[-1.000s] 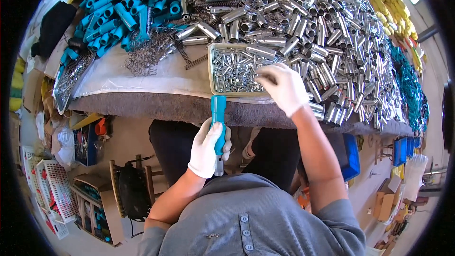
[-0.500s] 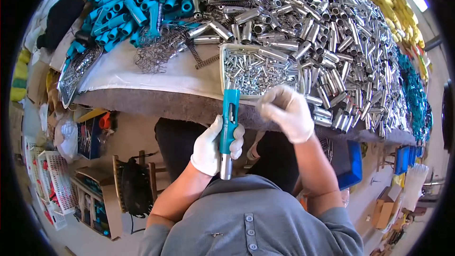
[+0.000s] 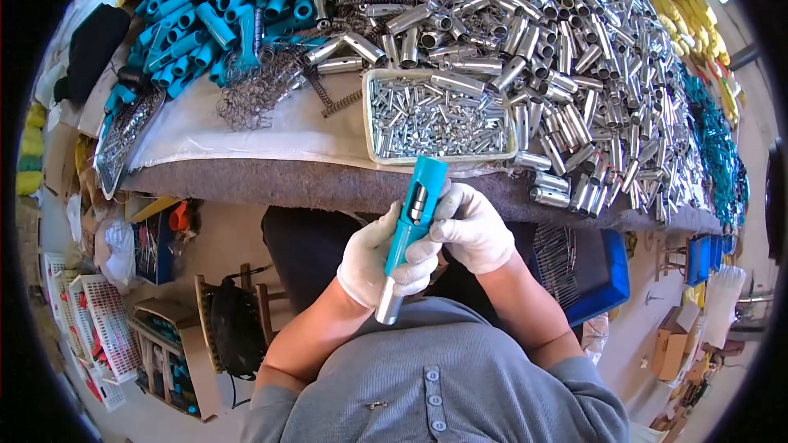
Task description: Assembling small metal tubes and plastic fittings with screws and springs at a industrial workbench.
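A teal slotted tube [image 3: 429, 172] with a shiny metal tube [image 3: 389, 305] out of its lower end is held tilted in front of my body. My gloved left hand [image 3: 367, 267] wraps round its lower part. Through the long slot a metal piece [image 3: 418, 203] shows inside. My gloved right hand [image 3: 478, 234] has closed, fingers pinched against the tube's right side beside the slot; whatever they hold is hidden. Just beyond the tube, on the table, stands a white tray [image 3: 371, 127] filled with small metal pins or screws [image 3: 435, 123].
Behind the tray spreads a big heap of metal tubes [image 3: 566, 57]. Teal tubes [image 3: 193, 33] pile up at the far left, with tangled wire springs [image 3: 253, 98] near them. A blue crate [image 3: 603, 279] sits below the table at right, a wooden chair [image 3: 234, 320] at left.
My right hand has come from near the tray to the tube's side. The tube's top now leans to the right, with my left hand still round it.
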{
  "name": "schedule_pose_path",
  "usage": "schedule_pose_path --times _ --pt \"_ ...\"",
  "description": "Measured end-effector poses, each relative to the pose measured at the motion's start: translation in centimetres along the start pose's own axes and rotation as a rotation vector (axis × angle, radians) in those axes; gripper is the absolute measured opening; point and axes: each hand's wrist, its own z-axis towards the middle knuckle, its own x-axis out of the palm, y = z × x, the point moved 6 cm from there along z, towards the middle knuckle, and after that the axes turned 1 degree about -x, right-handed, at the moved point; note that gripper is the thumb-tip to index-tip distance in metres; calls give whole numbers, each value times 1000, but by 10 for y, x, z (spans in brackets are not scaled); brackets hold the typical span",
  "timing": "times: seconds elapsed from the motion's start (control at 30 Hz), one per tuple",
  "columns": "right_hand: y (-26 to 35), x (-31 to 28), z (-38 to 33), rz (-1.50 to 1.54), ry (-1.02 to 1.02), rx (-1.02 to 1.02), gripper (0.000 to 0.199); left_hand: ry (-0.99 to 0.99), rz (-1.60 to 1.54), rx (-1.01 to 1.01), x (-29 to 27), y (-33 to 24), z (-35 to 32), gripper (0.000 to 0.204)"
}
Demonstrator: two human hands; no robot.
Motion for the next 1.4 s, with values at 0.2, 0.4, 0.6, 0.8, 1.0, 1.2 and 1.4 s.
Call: schedule_pose_path --times 0.2,0.4,0.6,0.8,1.0,1.2,1.4 --pt "-15 4 -4 208 82 208 22 -105 30 -52 3 6 0 48" --pt "-26 0 -7 213 94 191 29 -43 46 -31 2 5 0 55" --pt "-25 -14 -17 207 -81 181 16 -99 169 -21 0 5 3 52" --pt "-31 5 -25 339 59 323 27 -140 201 -49 1 13 -2 48" --pt "-31 2 -23 313 44 287 25 -174 327 4 -1 14 -4 46" --pt "-35 4 -21 304 -123 175 15 -218 308 51 -6 5 -7 51" --pt "9 28 -32 -1159 -135 -281 40 -359 532 454 1 -31 -27 52"
